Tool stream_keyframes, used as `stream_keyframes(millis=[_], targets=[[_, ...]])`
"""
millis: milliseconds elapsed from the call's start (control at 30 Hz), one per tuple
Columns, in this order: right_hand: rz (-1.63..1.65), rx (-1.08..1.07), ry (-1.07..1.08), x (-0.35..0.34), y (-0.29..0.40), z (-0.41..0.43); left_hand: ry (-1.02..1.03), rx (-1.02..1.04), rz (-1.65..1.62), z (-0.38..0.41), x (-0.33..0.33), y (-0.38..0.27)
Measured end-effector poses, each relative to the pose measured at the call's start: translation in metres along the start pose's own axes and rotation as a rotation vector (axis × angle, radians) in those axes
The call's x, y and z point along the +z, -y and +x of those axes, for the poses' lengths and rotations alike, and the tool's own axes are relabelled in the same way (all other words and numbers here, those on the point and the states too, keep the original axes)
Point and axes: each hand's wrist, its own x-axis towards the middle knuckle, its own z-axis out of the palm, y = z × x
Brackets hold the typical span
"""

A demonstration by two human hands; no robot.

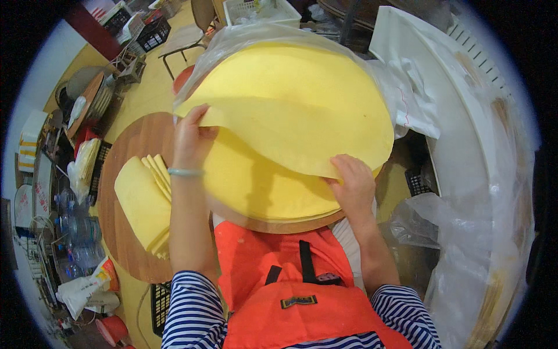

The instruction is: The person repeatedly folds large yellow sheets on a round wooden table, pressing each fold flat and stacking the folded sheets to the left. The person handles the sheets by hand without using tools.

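A thin, round yellow sheet (287,126) is raised along its near edge above a stack of similar yellow sheets (270,194). My left hand (196,131) pinches the sheet's left edge, which curls over at the fingers. At the near right edge, my right hand (354,181) grips the same sheet between thumb and fingers. The sheet's far part still lies on the pile. Beneath the stack shows the rim of a round wooden board (261,225). Folded yellow sheets (141,200) lie in a bundle left of my left forearm.
The folded bundle rests on a round wood-grain tabletop (130,137). Clear plastic film (266,32) borders the stack's far side. A long white counter (453,113) with plastic sheeting runs along the right. Plastic bottles (83,231) stand at left; a chair (183,41) is behind.
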Motion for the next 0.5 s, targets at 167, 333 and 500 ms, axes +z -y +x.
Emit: stream_keyframes(millis=[167, 333, 500], targets=[[-0.083, -0.051, -0.074, -0.014, -0.077, 0.018, -0.187, 0.035, -0.075, -0.019, 0.014, 0.002], [0.023, 0.164, 0.089, -0.011, -0.136, 0.077, -0.137, -0.054, 0.139, 0.025, 0.007, -0.007], [-0.095, 0.069, 0.104, -0.074, -0.154, 0.248, 0.022, 0.065, 0.196, 0.155, 0.058, -0.12]])
